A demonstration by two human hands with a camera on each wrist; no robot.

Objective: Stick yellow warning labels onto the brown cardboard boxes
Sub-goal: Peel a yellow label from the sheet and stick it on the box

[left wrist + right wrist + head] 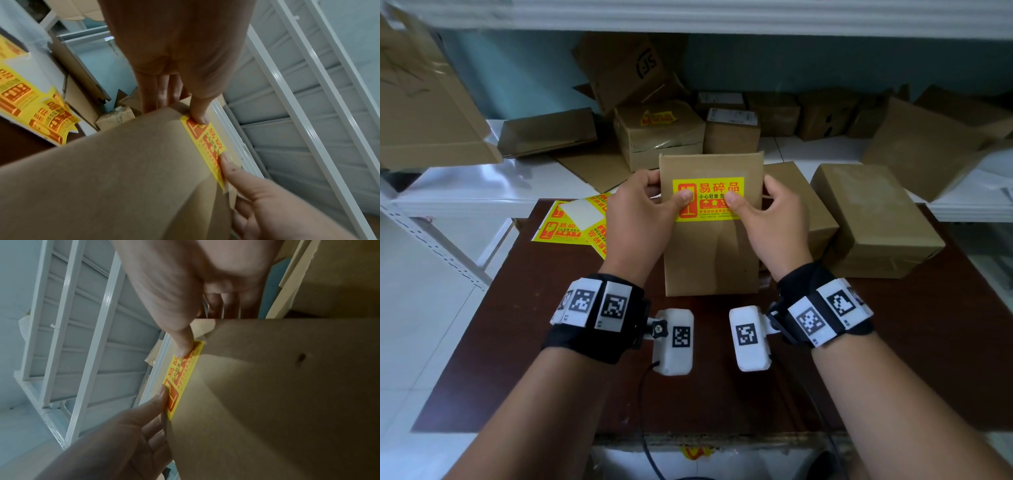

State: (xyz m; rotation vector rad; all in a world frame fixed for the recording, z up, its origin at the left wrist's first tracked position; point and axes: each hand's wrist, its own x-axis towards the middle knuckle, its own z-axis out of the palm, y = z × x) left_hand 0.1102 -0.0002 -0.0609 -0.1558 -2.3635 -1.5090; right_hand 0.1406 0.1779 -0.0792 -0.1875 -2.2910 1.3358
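A tall brown cardboard box (710, 253) stands upright in the middle of the dark table, its broad face toward me. A yellow warning label (714, 195) with red print lies across its upper part. My left hand (643, 205) grips the box's left edge, thumb pressing the label's left end (200, 119), fingers behind the box. My right hand (767, 205) grips the right edge the same way, thumb on the label's right end (185, 348). The box (123, 170) fills the left wrist view and also the right wrist view (277, 394).
A sheet of yellow labels (571, 226) with one white empty patch lies on the table's far left. Two brown boxes (873, 219) stand right of the held box. Several more boxes (661, 133) crowd the white shelf (482, 185) behind. The table's near part (722, 394) is bare wood.
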